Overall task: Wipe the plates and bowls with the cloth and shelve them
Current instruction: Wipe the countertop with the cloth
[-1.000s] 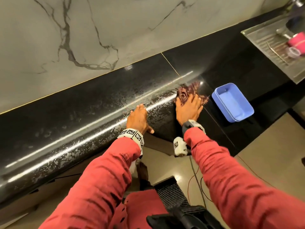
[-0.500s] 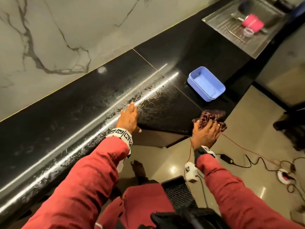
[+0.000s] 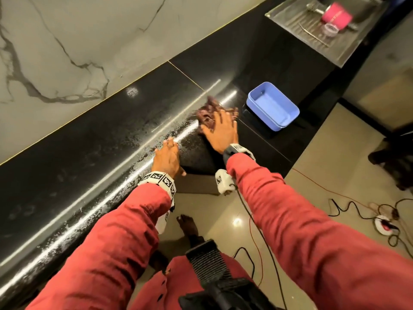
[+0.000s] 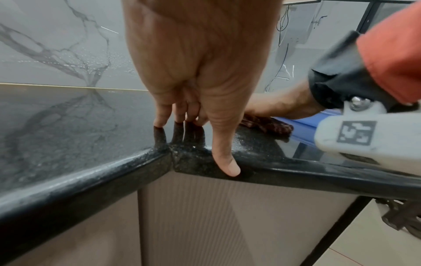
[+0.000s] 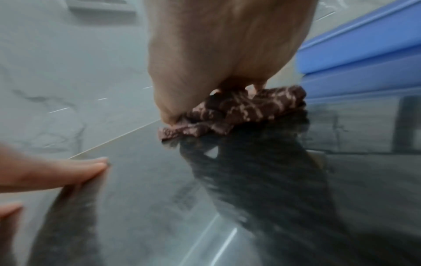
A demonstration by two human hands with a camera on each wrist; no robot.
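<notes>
Flat on the black counter [image 3: 93, 139], just left of the blue tubs: a bunched brown patterned cloth [image 3: 206, 113], pinned beneath the right hand [image 3: 221, 128]. Fingers of that hand spread and fairly straight over the fabric, pressing it down rather than gripping it; cloth edges poking out ahead of the fingertips and to the left. Seen from the right wrist, crumpled in folds under the palm, motion-blurred, with its reflection on the glossy stone. Close on the right, near the cloth but not touching it as far as can be told: two blue rectangular tubs [image 3: 273, 107], nested one inside the other, sitting near the counter's front edge. Further left, the left hand [image 3: 167, 158] resting at the inner corner of the counter's front edge, fingers held together and straight with tips touching the stone, thumb hanging down over the rounded lip. Wet speckles and streaks along the counter's front strip left of the cloth. Behind, a grey marble-veined wall [image 3: 78, 41]. Far right and back, a steel draining board [image 3: 312, 30] carrying a pink cup [image 3: 336, 13] on its side and a small clear lid. Below, beige floor tiles with trailing cables [image 3: 357, 211] and a bare foot.
</notes>
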